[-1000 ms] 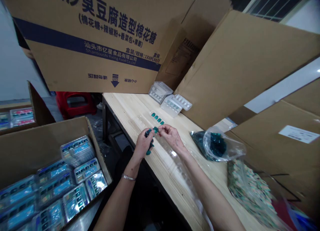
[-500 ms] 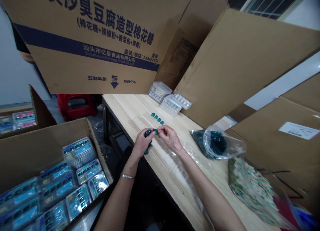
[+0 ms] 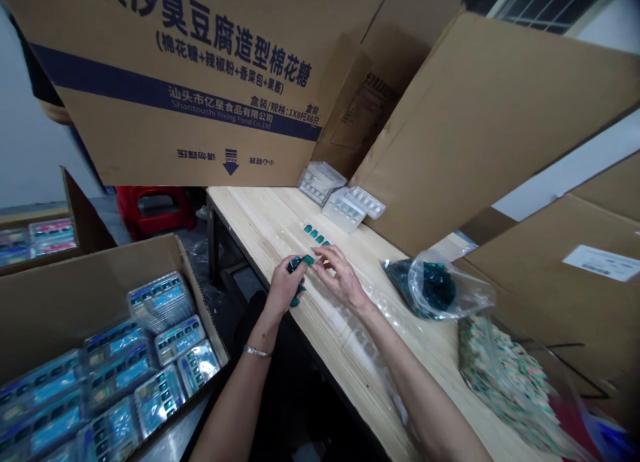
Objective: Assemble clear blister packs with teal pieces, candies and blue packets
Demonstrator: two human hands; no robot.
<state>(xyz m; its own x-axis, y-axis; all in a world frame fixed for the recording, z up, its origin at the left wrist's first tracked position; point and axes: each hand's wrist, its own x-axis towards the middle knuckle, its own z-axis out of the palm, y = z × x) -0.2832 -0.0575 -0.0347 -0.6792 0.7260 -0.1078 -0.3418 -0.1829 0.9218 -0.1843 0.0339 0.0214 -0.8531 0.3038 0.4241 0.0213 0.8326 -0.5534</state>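
My left hand [image 3: 285,285] grips a bunch of small teal plastic pieces [image 3: 297,270], with some hanging below the fingers. My right hand [image 3: 343,279] rests just to its right, fingers spread and holding nothing. Beyond both hands, a clear plastic blister tray [image 3: 300,243] lies on the pale wooden table [image 3: 440,342], with a short row of teal pieces [image 3: 316,237] seated in it. A long clear blister strip [image 3: 363,329] runs under my right forearm.
A clear bag of teal pieces [image 3: 435,287] and a bag of printed cards [image 3: 505,389] lie to the right. Clear trays [image 3: 323,183] are stacked at the far end against tall cardboard boxes [image 3: 200,82]. Left of the table, an open carton [image 3: 85,282] holds filled blister packs.
My right hand has moved away from the teal pieces, up and to the right, and its fingers have spread. My left hand still grips its pieces.
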